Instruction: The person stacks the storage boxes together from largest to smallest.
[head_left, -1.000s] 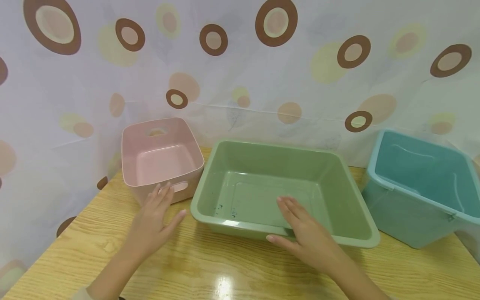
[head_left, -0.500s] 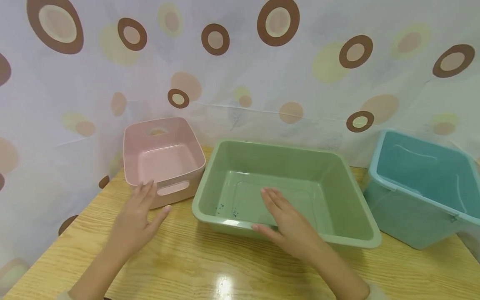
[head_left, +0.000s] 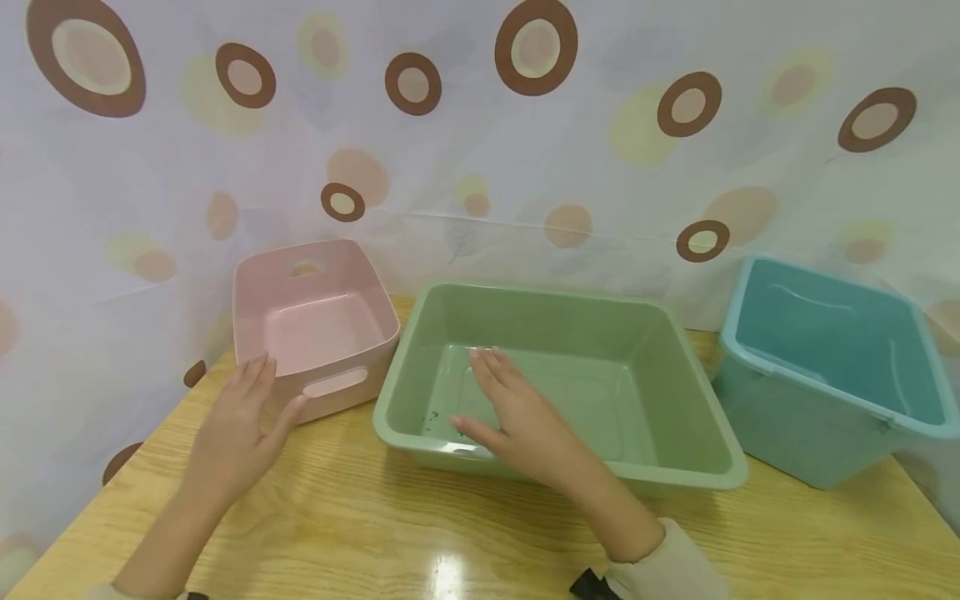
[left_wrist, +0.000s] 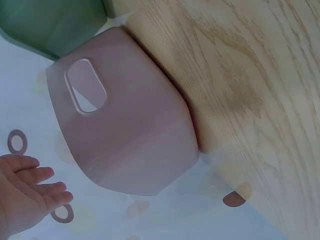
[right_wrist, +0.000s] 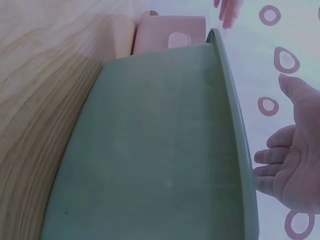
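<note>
A white wall covering [head_left: 480,133] printed with brown rings is hanging behind the wood-grain surface [head_left: 337,525]. The wide green plastic tub [head_left: 675,392] is sitting between the deep teal plastic bin [head_left: 795,417], which only the head view is showing, and the small pink plastic basket [head_left: 315,329]. White is showing through the basket's handle slot [left_wrist: 86,86] in the left wrist view. The right hand [head_left: 517,425] is hovering above the tub, palm showing only in the right wrist view; the left hand [head_left: 236,433] is hovering near the basket. Each grip is released.
</note>
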